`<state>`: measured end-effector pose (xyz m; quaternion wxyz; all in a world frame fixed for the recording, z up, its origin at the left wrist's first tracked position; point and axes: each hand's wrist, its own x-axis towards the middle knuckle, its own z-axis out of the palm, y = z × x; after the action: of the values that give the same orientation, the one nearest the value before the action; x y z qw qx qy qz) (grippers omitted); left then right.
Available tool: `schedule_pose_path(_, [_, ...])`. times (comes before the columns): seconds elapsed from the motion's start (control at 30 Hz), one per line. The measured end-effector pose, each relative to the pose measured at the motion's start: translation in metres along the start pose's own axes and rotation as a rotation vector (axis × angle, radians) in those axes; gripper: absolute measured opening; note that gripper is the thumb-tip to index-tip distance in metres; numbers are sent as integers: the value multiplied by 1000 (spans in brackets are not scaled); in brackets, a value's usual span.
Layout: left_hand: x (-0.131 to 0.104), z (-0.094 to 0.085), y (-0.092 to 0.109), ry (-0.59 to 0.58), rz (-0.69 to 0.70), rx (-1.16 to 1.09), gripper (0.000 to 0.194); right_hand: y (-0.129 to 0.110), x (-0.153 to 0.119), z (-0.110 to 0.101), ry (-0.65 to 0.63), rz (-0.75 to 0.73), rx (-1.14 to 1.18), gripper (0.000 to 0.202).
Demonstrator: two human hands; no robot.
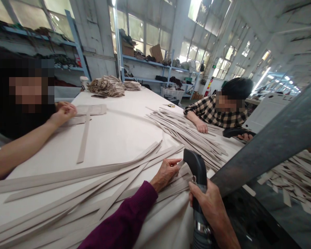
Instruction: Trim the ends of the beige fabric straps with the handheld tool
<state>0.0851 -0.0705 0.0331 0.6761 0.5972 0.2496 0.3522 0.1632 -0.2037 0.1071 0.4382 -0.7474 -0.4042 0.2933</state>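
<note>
Your left hand (166, 173) pinched a beige fabric strip (180, 165) between closed fingers; your right-hand fingers (197, 193) wrapped the curved black plastic handheld tool (199, 169).

hose (202, 239): cut off below | strips (5, 185): cut off left | faces (29, 90): blurred

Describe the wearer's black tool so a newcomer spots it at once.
Find the white table, then the purple sleeve at its near side. Right of it, the right hand grips the curved black tool, nearer and more upright than the co-worker's black one.
</note>
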Motion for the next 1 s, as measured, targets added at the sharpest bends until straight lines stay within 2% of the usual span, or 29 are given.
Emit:
schedule_pose_path(0.23, [1,-1,0,47,16,-21,47,8,-16,5,-52,41,-30,19])
schedule_pose_path(0.37, [-3,-1,0,-7,-16,-49,45,5,1,3,-1,27,-4,18])
schedule_pose_path(0.5, [-1,0,-1,-3,-34,-204,44,2,18,-5,12,-22,8,21])
schedule_pose_path(0.63, [3,-2,-2,-2,-33,-336,43,3,3,-5,9,29,34,19])
schedule_pose_path(0.8, [3,-3,-3,-32,-38,-356,42,7,-18,4,-53,67,52,20])
schedule_pose_path(1.0, [0,-6,-8,-90,-89,-306,44,10,5,5,-25,45,39,19])
